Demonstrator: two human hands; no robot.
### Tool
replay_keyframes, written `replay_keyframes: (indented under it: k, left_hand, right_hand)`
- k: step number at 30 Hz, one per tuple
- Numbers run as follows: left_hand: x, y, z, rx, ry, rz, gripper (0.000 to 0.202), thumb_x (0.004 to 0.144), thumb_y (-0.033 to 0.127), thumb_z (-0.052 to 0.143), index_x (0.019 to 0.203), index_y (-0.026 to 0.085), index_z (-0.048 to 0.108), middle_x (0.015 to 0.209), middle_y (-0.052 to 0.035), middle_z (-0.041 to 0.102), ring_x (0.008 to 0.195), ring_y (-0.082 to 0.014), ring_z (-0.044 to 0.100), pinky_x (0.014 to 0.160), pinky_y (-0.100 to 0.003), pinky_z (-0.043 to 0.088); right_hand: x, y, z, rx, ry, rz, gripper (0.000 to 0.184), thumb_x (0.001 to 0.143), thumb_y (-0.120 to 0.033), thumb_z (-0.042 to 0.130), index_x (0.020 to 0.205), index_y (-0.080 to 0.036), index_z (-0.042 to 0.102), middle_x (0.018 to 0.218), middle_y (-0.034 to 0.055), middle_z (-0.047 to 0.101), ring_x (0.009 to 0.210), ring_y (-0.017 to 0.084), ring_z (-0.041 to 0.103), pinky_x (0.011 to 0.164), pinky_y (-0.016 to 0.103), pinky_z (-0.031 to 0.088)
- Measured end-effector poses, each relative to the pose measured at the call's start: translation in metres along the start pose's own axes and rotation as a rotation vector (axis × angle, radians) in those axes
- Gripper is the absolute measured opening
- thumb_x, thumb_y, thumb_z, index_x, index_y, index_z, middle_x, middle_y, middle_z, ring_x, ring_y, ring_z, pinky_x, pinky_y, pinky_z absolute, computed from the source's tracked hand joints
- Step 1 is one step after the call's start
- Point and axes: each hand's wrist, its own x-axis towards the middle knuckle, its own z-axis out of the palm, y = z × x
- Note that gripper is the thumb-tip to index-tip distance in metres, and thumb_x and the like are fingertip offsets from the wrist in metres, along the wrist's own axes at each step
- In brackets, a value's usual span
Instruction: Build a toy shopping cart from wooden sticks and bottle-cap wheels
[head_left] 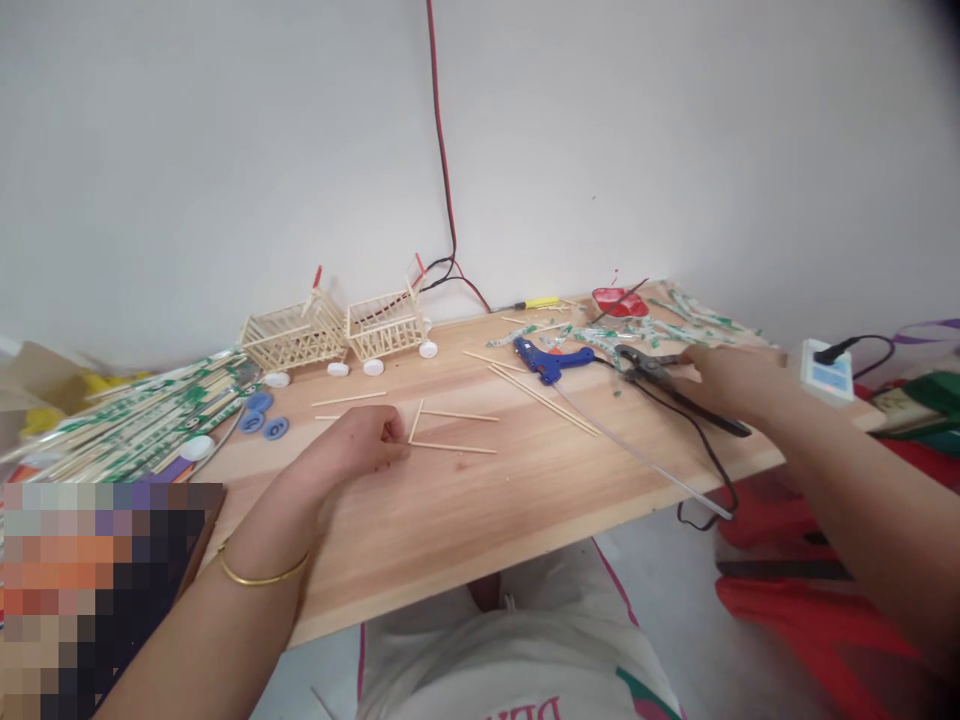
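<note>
My left hand [367, 438] rests on the wooden table with its fingers curled, the tips pinched at the corner of a three-sided frame of thin wooden sticks [454, 448]. My right hand [731, 378] is at the right side with its fingers closed around a handle of the pliers [649, 365], whose jaws point left. Just left of the pliers lies a blue glue gun [551, 360] with a long clear glue stick [645, 455] reaching toward the table's front edge. Several loose sticks [544, 398] lie between the frame and the glue gun.
Two small stick-built carts [296, 335] with white wheels stand at the back left. Wrapped sticks [150, 410] and blue discs [259, 402] lie at the left. Toward the back right are a red dish [621, 303], wrapper scraps [705, 318] and a white power socket [826, 370].
</note>
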Motion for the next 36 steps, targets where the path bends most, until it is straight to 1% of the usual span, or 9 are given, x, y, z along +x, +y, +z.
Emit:
replay_keyframes:
  k: [3,5,8,13,16,22,27,32,36]
  left_hand:
    - [-0.001,0.001,0.0,-0.004,0.008,-0.009,0.012,0.065,0.029,0.059,0.068,0.019,0.053,0.06,0.0017,0.059,0.056,-0.0152,0.06,0.048,-0.023,0.041]
    - [-0.001,0.002,0.0,-0.026,0.008,-0.012,0.012,0.065,0.029,0.059,0.068,0.019,0.053,0.059,0.002,0.058,0.055,-0.015,0.06,0.048,-0.023,0.042]
    - [-0.002,0.004,-0.001,-0.068,-0.001,-0.014,0.012,0.066,0.029,0.059,0.068,0.019,0.052,0.057,0.0027,0.056,0.052,-0.0141,0.059,0.047,-0.023,0.042]
    - [-0.005,0.008,-0.002,-0.039,0.018,-0.006,0.013,0.069,0.03,0.058,0.067,0.018,0.053,0.055,0.0023,0.057,0.049,-0.0129,0.057,0.047,-0.023,0.04]
    - [-0.005,0.009,-0.002,-0.016,0.034,-0.002,0.014,0.07,0.032,0.057,0.067,0.018,0.053,0.053,0.0021,0.058,0.049,-0.0135,0.057,0.047,-0.023,0.038]
    - [-0.005,0.006,-0.005,0.002,0.108,-0.017,0.011,0.069,0.029,0.054,0.066,0.019,0.053,0.05,0.0009,0.058,0.049,-0.0142,0.055,0.047,-0.023,0.035]
    - [-0.003,0.003,-0.006,0.056,0.127,0.0,0.008,0.069,0.026,0.05,0.065,0.019,0.053,0.052,0.0,0.06,0.051,-0.0147,0.056,0.048,-0.023,0.033]
    - [-0.004,0.005,-0.006,0.061,0.127,-0.004,0.009,0.069,0.026,0.049,0.066,0.019,0.053,0.052,-0.0002,0.061,0.051,-0.0145,0.055,0.049,-0.023,0.033]
    - [-0.007,0.008,-0.007,0.064,0.131,-0.019,0.011,0.07,0.028,0.049,0.067,0.019,0.053,0.052,-0.0002,0.061,0.051,-0.0149,0.056,0.049,-0.023,0.034]
  right_hand:
    - [0.002,0.022,0.006,0.039,-0.181,0.024,0.043,0.085,-0.043,0.044,0.096,-0.006,0.064,0.088,0.0239,0.067,0.077,0.023,0.058,0.064,0.034,0.034]
    - [-0.003,0.022,0.006,0.085,-0.129,-0.031,0.045,0.088,-0.046,0.038,0.094,-0.008,0.062,0.088,0.023,0.066,0.076,0.023,0.057,0.064,0.033,0.035]
    - [-0.016,0.005,0.004,0.14,0.0,-0.126,0.04,0.09,-0.045,0.035,0.092,-0.014,0.061,0.083,0.0164,0.067,0.072,0.021,0.057,0.063,0.03,0.035]
    - [-0.012,-0.044,0.007,0.285,-0.009,-0.256,0.024,0.085,-0.036,0.045,0.083,-0.02,0.062,0.075,0.004,0.067,0.067,0.017,0.059,0.061,0.026,0.037]
    - [0.01,-0.069,0.015,0.235,0.034,-0.341,0.022,0.083,-0.023,0.044,0.087,-0.019,0.064,0.084,0.0051,0.069,0.076,0.018,0.061,0.066,0.025,0.04]
    - [0.05,-0.075,0.033,0.02,0.004,-0.193,0.032,0.082,-0.02,0.047,0.108,-0.018,0.065,0.101,0.0148,0.065,0.087,0.028,0.061,0.068,0.033,0.042]
    - [0.055,-0.068,0.036,-0.107,0.125,-0.46,0.044,0.077,-0.016,0.053,0.121,-0.021,0.059,0.126,0.0163,0.053,0.112,0.034,0.051,0.084,0.039,0.04]
    - [0.057,-0.09,0.036,-0.015,-0.055,-0.524,0.029,0.079,-0.015,0.05,0.107,-0.014,0.059,0.098,0.0152,0.066,0.09,0.026,0.061,0.072,0.031,0.04]
    - [0.063,-0.089,0.029,0.07,-0.03,-0.478,0.025,0.079,-0.02,0.053,0.104,-0.016,0.054,0.097,0.0123,0.067,0.083,0.023,0.062,0.067,0.028,0.04]
